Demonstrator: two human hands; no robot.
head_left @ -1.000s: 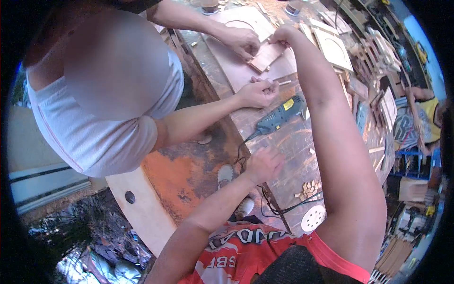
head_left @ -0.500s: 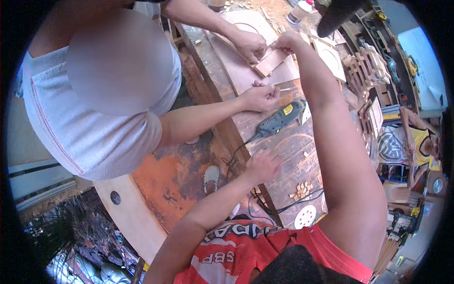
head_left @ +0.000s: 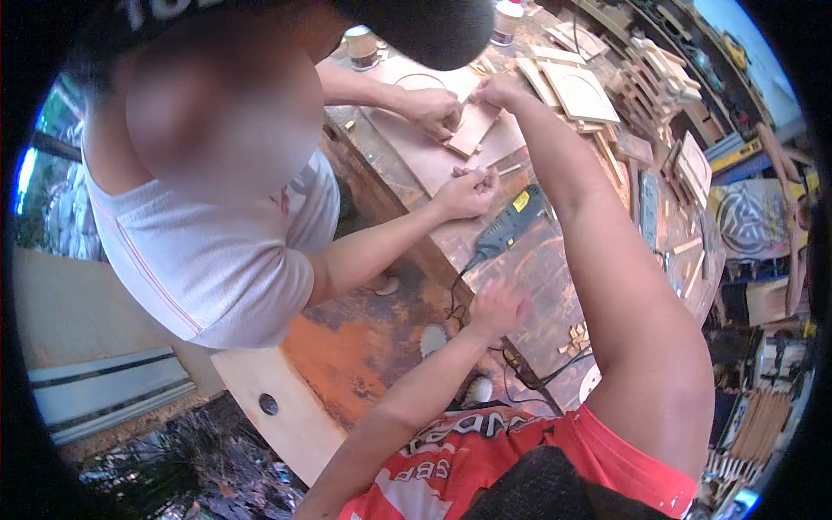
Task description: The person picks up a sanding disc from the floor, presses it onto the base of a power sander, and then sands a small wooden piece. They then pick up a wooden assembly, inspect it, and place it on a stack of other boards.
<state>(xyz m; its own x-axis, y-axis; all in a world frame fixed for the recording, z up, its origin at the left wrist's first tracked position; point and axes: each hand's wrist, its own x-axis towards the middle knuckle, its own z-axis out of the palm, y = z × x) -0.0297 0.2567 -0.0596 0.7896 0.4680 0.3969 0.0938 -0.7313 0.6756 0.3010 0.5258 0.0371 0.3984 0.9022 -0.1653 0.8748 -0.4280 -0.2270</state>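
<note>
My right hand (head_left: 498,91) is closed on the far end of a small rectangular wooden piece (head_left: 474,127). That piece lies over a larger flat board (head_left: 412,143) on the workbench. A co-worker's hand (head_left: 435,113) presses near the same piece. The co-worker's other hand (head_left: 468,192) holds a thin stick (head_left: 511,168) just below it. Over the near part of the bench hovers my left hand (head_left: 501,308), slightly blurred, fingers loosely apart and holding nothing. Between my left hand and the co-worker's lies a corded rotary tool (head_left: 507,227).
Wooden panels with round outlines (head_left: 589,94) are stacked at the back. A glue bottle (head_left: 507,22) and a small container (head_left: 362,48) stand at the far edge. Small wood blocks (head_left: 575,339) and a cable (head_left: 568,366) lie near me. The co-worker (head_left: 191,269) leans in from the left.
The view has shifted, with the co-worker's head and cap leaning further in over the bench. Both my hands keep nearly the same places; my right still grips the wooden piece.
</note>
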